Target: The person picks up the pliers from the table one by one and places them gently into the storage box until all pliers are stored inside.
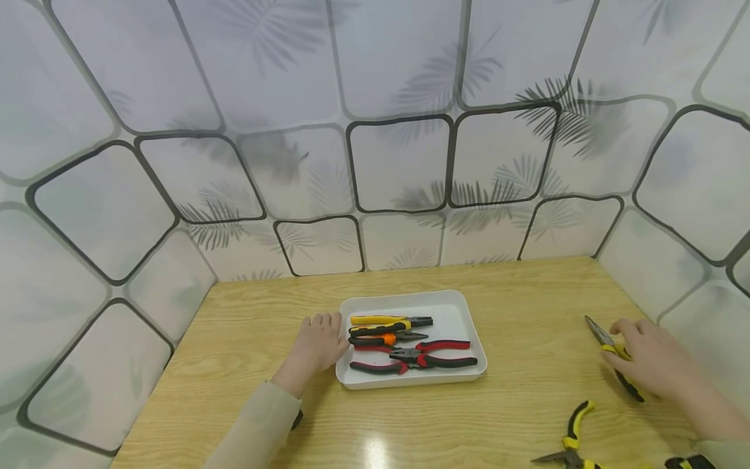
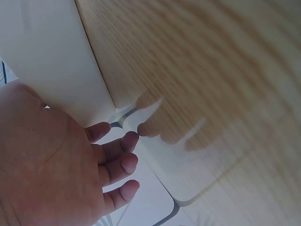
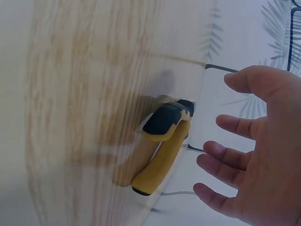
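Note:
My left hand (image 1: 313,345) rests beside the left wall of a white tray (image 1: 451,312), thumb at its rim. In the left wrist view its fingers are loosely bent and hold nothing next to the tray wall (image 2: 56,61). Far right, my right hand (image 1: 650,355) hovers over long-nose pliers (image 1: 599,331) with yellow and black handles, overlapping them in the head view. The right wrist view shows its fingers spread, apart from the pliers' handles (image 3: 162,160). Inside the tray lie pliers with red and black handles (image 1: 448,362), orange-and-black pliers (image 1: 387,339) and yellow-handled pliers (image 1: 375,320).
Another pair of yellow-and-black pliers (image 1: 571,449) lies at the front right, cut off by the frame edge. A black-and-yellow item (image 1: 688,462) shows by the right sleeve. Patterned walls (image 1: 398,169) enclose the wooden table (image 1: 527,293) at the back and both sides.

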The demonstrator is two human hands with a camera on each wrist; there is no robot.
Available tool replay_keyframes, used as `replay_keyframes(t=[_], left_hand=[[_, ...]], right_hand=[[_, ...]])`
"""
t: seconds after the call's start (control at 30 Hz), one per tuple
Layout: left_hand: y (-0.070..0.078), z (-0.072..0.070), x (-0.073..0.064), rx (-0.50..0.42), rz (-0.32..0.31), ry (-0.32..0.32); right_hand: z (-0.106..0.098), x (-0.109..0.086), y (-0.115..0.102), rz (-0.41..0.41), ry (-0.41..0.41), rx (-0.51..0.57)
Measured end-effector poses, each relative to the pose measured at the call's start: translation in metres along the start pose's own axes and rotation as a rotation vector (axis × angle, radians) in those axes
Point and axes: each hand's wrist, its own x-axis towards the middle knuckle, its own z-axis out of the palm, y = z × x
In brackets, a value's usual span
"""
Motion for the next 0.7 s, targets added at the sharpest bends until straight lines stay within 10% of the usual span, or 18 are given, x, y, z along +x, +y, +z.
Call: replay_keyframes(t=[0.7], left_hand=[[-0.001, 0.001, 0.001, 0.001, -0.012, 0.001]], right_hand=[[0.016, -0.006, 0.019, 0.098, -0.051, 0.049]])
